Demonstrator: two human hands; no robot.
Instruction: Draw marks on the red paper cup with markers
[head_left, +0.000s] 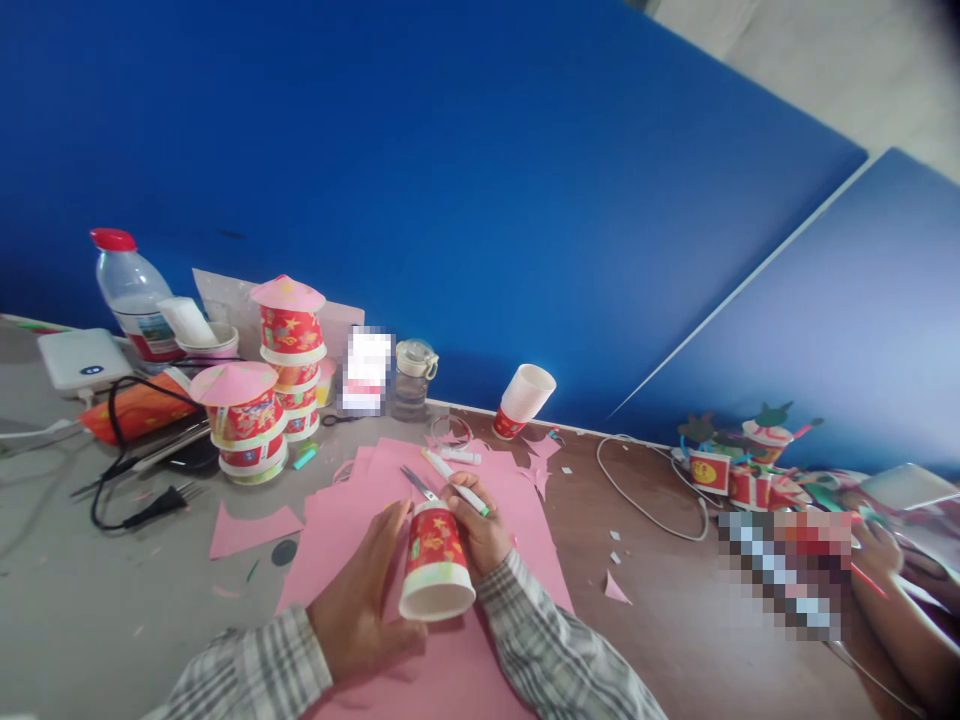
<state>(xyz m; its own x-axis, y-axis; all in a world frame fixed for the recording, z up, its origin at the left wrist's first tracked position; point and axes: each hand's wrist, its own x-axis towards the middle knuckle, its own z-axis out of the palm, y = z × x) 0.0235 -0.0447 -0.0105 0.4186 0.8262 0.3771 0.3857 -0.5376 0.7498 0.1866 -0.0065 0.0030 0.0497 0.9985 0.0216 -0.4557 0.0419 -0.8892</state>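
A red paper cup with a yellow pattern lies between my hands, its open white end toward me. My left hand is beside the cup's left side, fingers apart. My right hand holds a white marker with a green end, and its fingers are at the cup's right side. Under them are pink paper sheets. Scissors lie just beyond the cup, their handles hidden, near a white glue stick or capped tube.
Two cup towers with pink cone tops stand left, near a bottle and black cable. A jar and stacked cups stand behind. Another person's hand is at the right, near cup crafts.
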